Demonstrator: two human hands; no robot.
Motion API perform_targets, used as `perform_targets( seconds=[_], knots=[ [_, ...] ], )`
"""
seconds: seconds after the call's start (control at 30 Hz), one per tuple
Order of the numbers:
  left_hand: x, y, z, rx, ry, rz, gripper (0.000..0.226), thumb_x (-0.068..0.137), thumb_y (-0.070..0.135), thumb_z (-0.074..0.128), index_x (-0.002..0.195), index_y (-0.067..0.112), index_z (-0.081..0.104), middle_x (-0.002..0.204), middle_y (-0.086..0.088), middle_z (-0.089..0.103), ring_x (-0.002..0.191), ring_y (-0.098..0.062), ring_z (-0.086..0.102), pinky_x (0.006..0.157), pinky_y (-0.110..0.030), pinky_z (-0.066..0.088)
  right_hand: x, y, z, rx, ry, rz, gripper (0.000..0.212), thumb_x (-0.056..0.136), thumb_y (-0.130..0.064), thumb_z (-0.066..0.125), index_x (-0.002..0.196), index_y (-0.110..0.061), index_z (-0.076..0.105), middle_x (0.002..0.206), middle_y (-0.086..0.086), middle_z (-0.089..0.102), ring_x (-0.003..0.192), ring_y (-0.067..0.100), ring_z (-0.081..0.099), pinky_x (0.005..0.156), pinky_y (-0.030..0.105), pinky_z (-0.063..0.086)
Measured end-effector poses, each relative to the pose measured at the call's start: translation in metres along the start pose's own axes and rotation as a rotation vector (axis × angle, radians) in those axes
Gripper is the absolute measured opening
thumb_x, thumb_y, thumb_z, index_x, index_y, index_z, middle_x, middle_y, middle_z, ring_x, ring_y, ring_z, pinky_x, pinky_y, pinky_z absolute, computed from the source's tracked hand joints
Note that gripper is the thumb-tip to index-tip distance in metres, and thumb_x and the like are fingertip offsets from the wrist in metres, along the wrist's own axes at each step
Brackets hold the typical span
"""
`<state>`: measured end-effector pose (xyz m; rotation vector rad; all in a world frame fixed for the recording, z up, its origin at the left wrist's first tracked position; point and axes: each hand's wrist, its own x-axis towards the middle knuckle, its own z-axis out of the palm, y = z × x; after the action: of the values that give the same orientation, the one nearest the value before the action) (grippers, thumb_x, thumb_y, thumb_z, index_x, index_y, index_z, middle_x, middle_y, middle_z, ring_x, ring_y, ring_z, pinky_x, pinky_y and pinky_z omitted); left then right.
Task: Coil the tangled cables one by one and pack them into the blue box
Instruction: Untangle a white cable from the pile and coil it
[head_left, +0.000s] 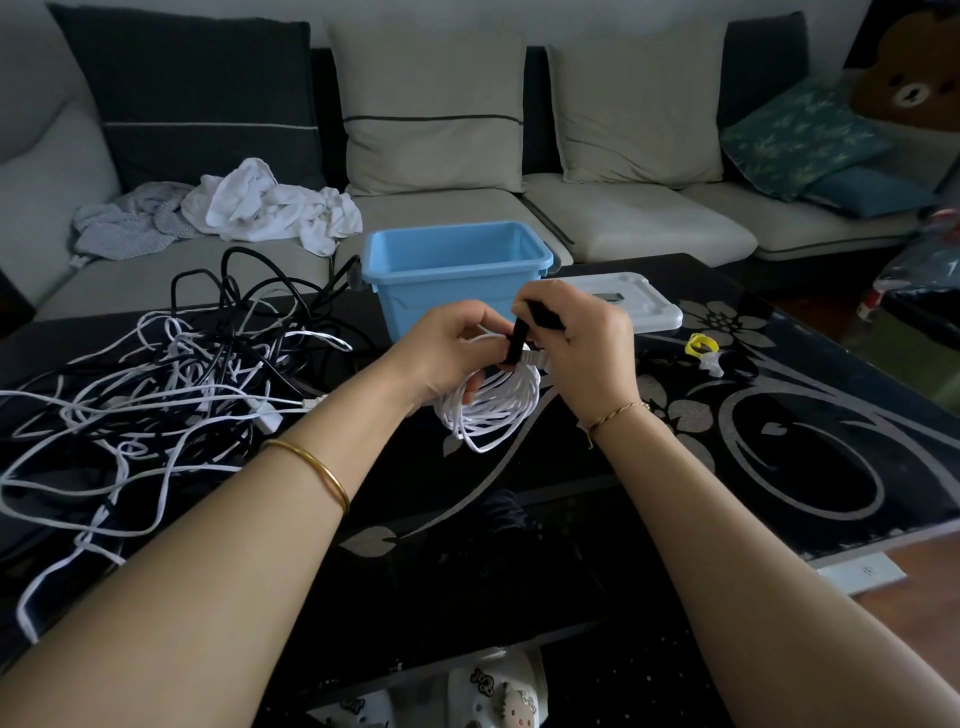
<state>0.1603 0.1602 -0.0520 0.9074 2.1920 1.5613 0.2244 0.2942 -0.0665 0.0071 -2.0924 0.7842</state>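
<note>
A coiled white cable (493, 410) hangs between my hands above the black glass table (779, 467). My left hand (447, 353) grips the top of the coil. My right hand (587, 348) pinches a black strap (522, 338) that wraps over the coil's top beside a white plug. Behind my hands stands the blue box (457, 275), open, with nothing visible in the part of its inside that shows. A tangle of white and black cables (166, 395) covers the left of the table.
The box's grey lid (634, 301) lies right of the box. Small yellow, white and black ties (711, 356) lie on the table at right. A sofa with cushions and crumpled cloths (270, 208) runs behind the table.
</note>
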Motion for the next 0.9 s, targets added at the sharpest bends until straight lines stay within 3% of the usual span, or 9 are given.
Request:
perform_targets(
  seconds=[0.1,0.3,0.4,0.53,0.73,0.9],
  knots=[
    [0.0,0.001,0.005,-0.019,0.014,-0.007,0.012,0.089,0.005,0.062,0.095,0.013,0.055,0.069,-0.001,0.062,0.04,-0.017,0.045,0.039,-0.024,0.039,0.002,0.002,0.001,0.042,0.026,0.049,0.012,0.081,-0.016,0.059,0.085,-0.01,0.069,0.074,-0.001,0.066,0.069,0.024,0.062,0.066,0.044,0.052],
    [0.001,0.001,0.007,0.014,0.059,-0.007,0.024,0.086,0.003,0.064,0.089,0.016,0.044,0.071,-0.004,0.056,0.04,-0.021,0.043,0.04,-0.024,0.036,0.003,0.01,0.009,0.086,-0.02,0.199,0.006,0.081,-0.014,0.066,0.085,-0.013,0.07,0.071,-0.003,0.065,0.067,0.021,0.061,0.07,0.042,0.053],
    [0.0,0.003,0.006,0.049,0.04,0.024,0.025,0.085,0.004,0.064,0.087,0.018,0.044,0.074,-0.005,0.057,0.039,-0.019,0.044,0.039,-0.023,0.036,0.005,0.008,0.008,0.121,-0.06,0.233,0.006,0.081,-0.011,0.068,0.086,-0.01,0.071,0.074,-0.005,0.064,0.071,0.013,0.06,0.073,0.026,0.051],
    [-0.004,0.005,0.004,0.05,-0.003,0.042,0.022,0.088,0.003,0.062,0.092,0.014,0.043,0.078,-0.004,0.059,0.037,-0.013,0.045,0.037,-0.02,0.037,0.004,0.003,0.006,0.15,-0.093,0.235,0.007,0.081,-0.007,0.068,0.087,-0.006,0.072,0.075,-0.004,0.064,0.072,0.009,0.058,0.066,0.006,0.041],
    [-0.009,0.002,0.001,-0.016,-0.062,0.025,0.018,0.092,0.005,0.057,0.095,0.014,0.042,0.054,0.01,0.062,0.041,-0.012,0.046,0.04,-0.023,0.042,0.004,0.001,0.009,0.091,-0.172,0.227,0.007,0.083,-0.009,0.066,0.087,-0.009,0.072,0.076,-0.004,0.064,0.075,0.009,0.058,0.067,0.01,0.041],
    [-0.01,0.002,0.002,-0.035,-0.06,0.02,0.024,0.089,0.007,0.063,0.095,0.015,0.042,0.062,0.004,0.064,0.04,-0.011,0.047,0.039,-0.022,0.042,0.008,-0.001,0.006,0.1,-0.238,0.266,0.008,0.084,-0.011,0.066,0.089,-0.008,0.072,0.078,-0.004,0.064,0.077,0.008,0.058,0.066,0.008,0.041]
  ],
)
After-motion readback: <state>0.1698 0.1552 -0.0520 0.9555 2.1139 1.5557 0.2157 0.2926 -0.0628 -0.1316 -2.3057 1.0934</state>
